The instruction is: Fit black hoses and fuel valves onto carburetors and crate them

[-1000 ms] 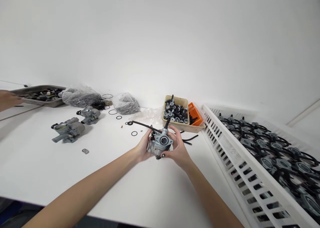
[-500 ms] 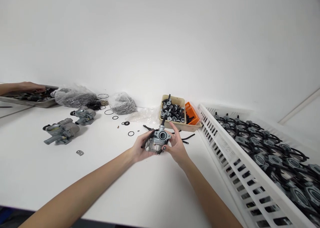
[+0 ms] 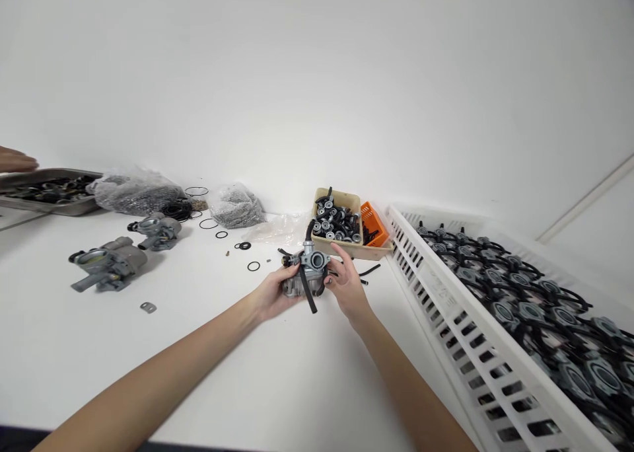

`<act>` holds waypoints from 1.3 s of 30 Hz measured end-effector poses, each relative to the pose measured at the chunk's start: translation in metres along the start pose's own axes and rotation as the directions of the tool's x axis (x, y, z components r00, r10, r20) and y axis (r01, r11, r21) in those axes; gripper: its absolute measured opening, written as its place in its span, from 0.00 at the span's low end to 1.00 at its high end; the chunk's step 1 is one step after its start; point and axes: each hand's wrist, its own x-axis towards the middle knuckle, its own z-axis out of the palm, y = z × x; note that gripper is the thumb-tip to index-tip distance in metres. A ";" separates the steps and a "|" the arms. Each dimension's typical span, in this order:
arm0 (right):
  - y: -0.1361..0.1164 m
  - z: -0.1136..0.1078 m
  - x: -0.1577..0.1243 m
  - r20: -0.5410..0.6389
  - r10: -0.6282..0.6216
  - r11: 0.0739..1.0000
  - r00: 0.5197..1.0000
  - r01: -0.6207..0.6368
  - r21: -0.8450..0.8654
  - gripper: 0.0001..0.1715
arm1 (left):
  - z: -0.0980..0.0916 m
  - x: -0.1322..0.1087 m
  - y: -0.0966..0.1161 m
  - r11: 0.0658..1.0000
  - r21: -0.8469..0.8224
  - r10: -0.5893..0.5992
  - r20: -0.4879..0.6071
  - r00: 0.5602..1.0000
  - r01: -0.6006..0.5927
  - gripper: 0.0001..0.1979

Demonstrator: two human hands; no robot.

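Observation:
Held above the white table is a silver carburetor [image 3: 317,262] with a round bore facing me and a black cap and tube on top. My left hand [image 3: 271,295] is closed around its left side, the thumb over the body. A short black hose [image 3: 308,290] hangs down the front of the carburetor. On its right side my right hand [image 3: 347,287] grips with thumb and fingers, the index finger raised off it. Beyond the carburetor stands a beige tray [image 3: 341,245] of small black-and-silver caps [image 3: 337,221]. Loose black hose pieces [image 3: 370,270] lie to the right.
To the right, a white slotted crate [image 3: 446,293] holds several carburetors. An orange basket [image 3: 375,226] sits by the beige tray. Two carburetors [image 3: 111,263], a metal plate [image 3: 148,307], rings [image 3: 253,265] and plastic bags [image 3: 236,206] are leftward. A co-worker's hand [image 3: 17,160] is above a metal tray [image 3: 74,207].
The carburetor has turned in my hands, so the black hose now hangs across its front. My view has shifted slightly right. The co-worker's hand has moved left, up from the metal tray.

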 end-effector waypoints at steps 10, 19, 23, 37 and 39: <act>0.007 -0.001 0.003 -0.072 0.028 0.989 0.997 -0.039 -0.146 0.37 | 0.002 0.003 0.002 0.976 0.161 0.175 -0.159 0.972 -0.149 0.30; -0.015 0.003 -0.006 -0.139 -0.239 0.823 0.961 0.125 -0.554 0.13 | 0.003 0.006 0.003 0.740 0.562 0.570 -0.232 0.788 -0.369 0.35; -0.015 0.007 -0.011 0.075 -0.346 0.682 0.935 0.306 -0.665 0.08 | 0.007 0.002 0.004 0.637 0.663 0.659 -0.205 0.723 -0.393 0.32; -0.006 0.007 -0.011 0.161 -0.345 0.627 0.925 0.355 -0.694 0.16 | 0.010 0.002 -0.003 0.583 0.728 0.678 -0.192 0.710 -0.360 0.32; -0.006 0.007 -0.011 0.163 -0.357 0.629 0.920 0.366 -0.686 0.15 | 0.009 0.003 -0.003 0.577 0.738 0.677 -0.192 0.711 -0.350 0.31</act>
